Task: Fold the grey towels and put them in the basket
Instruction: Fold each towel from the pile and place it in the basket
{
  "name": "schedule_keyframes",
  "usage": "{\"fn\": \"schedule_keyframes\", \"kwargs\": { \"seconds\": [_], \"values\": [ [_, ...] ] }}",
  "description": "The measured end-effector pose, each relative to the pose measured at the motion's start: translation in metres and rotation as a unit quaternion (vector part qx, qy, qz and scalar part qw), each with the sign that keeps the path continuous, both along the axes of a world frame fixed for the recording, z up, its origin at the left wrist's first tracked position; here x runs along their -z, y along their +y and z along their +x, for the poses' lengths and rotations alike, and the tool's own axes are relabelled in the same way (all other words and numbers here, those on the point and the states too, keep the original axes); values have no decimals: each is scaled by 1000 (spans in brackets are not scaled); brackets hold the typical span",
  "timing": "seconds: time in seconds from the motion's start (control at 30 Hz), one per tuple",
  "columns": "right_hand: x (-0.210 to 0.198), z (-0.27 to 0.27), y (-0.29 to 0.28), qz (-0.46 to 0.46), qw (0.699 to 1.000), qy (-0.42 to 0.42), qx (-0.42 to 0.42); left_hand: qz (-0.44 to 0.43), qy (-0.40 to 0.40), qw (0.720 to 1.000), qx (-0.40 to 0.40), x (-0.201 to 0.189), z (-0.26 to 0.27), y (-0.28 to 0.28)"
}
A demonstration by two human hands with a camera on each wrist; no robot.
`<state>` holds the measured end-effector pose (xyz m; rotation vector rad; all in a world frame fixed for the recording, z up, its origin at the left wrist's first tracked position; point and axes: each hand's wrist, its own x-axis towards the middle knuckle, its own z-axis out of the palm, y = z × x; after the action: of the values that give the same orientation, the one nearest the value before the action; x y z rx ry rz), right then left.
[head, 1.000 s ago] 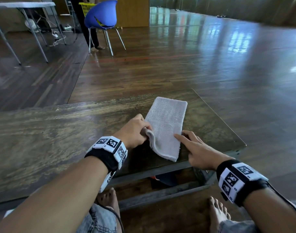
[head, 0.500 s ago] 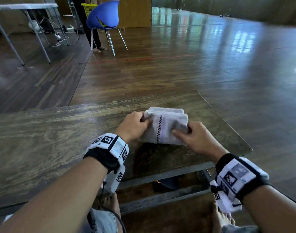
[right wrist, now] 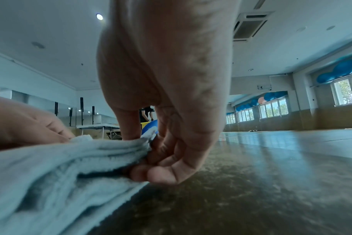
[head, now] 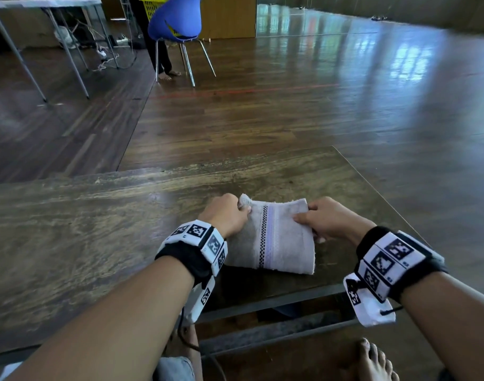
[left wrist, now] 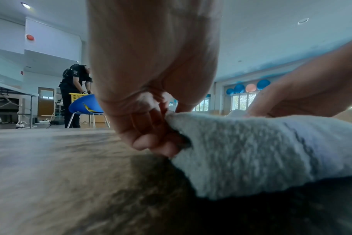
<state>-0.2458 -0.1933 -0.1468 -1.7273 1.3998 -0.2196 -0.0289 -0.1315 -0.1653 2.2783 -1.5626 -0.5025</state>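
A grey towel (head: 279, 237), folded into a thick square with a checked stripe across it, lies on the wooden table (head: 84, 229) near its right front corner. My left hand (head: 227, 215) pinches the towel's far left corner (left wrist: 183, 125) between thumb and curled fingers. My right hand (head: 323, 218) pinches the far right corner (right wrist: 139, 147), where several layers stack at the edge. Far behind, a yellow basket (head: 151, 5) stands by a blue chair.
The table's right edge (head: 373, 188) runs close to my right hand. A blue chair (head: 177, 26) and a standing person (left wrist: 72, 95) are far across the wooden floor. A folding table (head: 42, 4) stands at the far left. My bare feet (head: 373, 361) are under the table.
The long folded strip has been folded over in half into a square, the striped side now on top. Both hands went from its near end to its far corners.
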Motion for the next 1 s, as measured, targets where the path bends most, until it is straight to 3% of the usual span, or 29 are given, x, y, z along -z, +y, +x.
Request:
{"fn": "schedule_keyframes", "kwargs": {
  "seconds": [0.37, 0.5, 0.57, 0.77, 0.9, 1.0],
  "values": [
    [8, 5, -11, -8, 998, 63, 15, 36, 2, 999, 6, 8, 1, -14],
    [10, 4, -3, -144, 967, 208, -18, 40, 7, 999, -12, 2, -3, -12],
    [10, 4, 0, -195, 952, 228, -53, 40, -5, 999, -28, -3, -5, -10],
    [2, 0, 7, -194, 938, 280, -61, -51, -31, 995, -78, -18, -15, -1],
    [-7, -7, 7, -134, 931, 327, -94, -149, -51, 987, -22, -19, -16, 1],
    [-11, -13, 9, -150, 932, 321, -72, -85, -82, 992, 38, -11, -24, 2]
  ]
}}
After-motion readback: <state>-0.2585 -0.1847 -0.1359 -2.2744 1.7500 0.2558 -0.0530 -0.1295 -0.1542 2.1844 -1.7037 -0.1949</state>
